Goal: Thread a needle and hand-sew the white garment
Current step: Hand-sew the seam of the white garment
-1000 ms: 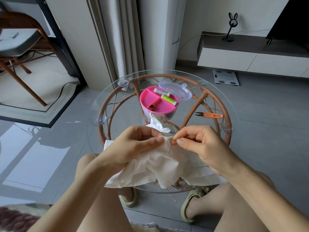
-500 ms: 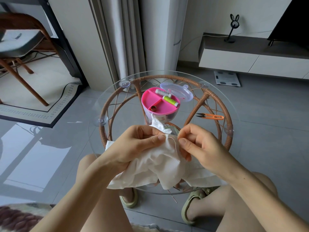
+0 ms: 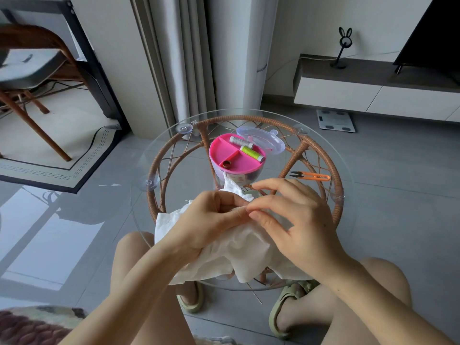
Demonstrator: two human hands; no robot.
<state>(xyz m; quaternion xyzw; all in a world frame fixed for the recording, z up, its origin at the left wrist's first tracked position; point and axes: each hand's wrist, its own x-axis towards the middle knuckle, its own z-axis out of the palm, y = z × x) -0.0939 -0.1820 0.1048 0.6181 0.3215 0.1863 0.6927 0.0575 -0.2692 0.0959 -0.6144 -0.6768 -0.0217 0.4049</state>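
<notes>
**Right hand closes on the fold**

Thumb and forefinger of the right hand point(image 3: 298, 220) pinch a fold of the white garment point(image 3: 249, 250), touching the left thumb; no needle can be made out. Its other 3 fingers, curled 0.5 s ago, now spread. The left hand point(image 3: 209, 220) still grips the cloth, bunched on the glass table point(image 3: 174, 150).

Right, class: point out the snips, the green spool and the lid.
snips point(image 3: 311, 175), head view, orange handle.
green spool point(image 3: 250, 152), head view, green thread.
lid point(image 3: 266, 139), head view, clear dome.
</notes>
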